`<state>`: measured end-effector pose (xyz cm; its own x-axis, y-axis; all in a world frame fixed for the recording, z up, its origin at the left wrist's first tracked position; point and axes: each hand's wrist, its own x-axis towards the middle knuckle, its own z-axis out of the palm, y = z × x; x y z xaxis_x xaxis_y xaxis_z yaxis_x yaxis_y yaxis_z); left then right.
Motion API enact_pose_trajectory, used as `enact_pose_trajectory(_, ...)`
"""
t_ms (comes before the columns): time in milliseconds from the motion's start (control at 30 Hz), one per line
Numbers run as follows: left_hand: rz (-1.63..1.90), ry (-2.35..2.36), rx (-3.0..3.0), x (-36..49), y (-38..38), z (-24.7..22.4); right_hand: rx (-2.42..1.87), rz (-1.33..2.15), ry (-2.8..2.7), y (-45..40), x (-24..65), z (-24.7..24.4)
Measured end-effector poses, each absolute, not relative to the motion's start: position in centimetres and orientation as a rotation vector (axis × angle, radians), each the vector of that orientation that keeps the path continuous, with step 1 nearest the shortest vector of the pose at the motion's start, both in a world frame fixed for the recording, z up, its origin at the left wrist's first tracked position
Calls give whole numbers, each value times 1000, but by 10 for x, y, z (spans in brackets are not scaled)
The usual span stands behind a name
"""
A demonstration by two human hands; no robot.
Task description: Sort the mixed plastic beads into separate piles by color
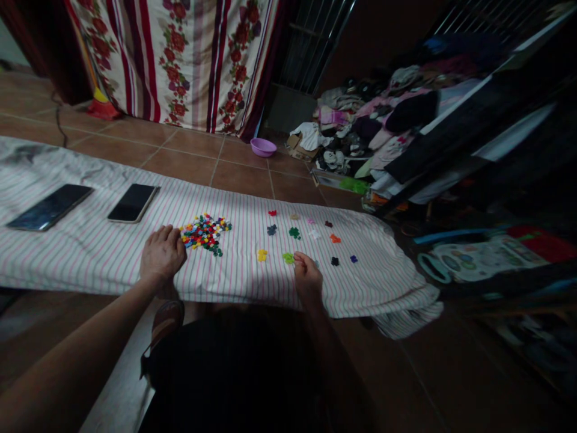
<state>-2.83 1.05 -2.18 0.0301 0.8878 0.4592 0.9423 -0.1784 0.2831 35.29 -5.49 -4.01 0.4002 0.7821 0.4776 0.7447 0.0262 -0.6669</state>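
My left hand lies palm down on the striped cloth, fingers stretched loosely, beside a mixed heap of small coloured pieces. My right hand is pinched closed right beside a lime green group of pieces; whatever the fingertips hold is too small to make out. Other groups sorted by colour lie around it: yellow, dark green, dark grey-blue, white, orange, black, blue and red. A light group is partly hidden behind the right hand.
Two dark-screened devices, a larger one and a phone, lie on the left of the striped cloth. Beyond, a purple basin stands on the tiled floor near a heap of clothes. A floral curtain hangs behind.
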Motion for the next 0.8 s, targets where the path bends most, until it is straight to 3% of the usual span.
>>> enact_pose_trajectory(433, -805, -1987, -2158, -26, 10, -19, -1611, -94, -1425, -58, 319, -24)
enact_pose_trajectory(800, -813, -2004, -2157, -25, 10, -19, -1415, 263, -1732, -46, 233, -26)
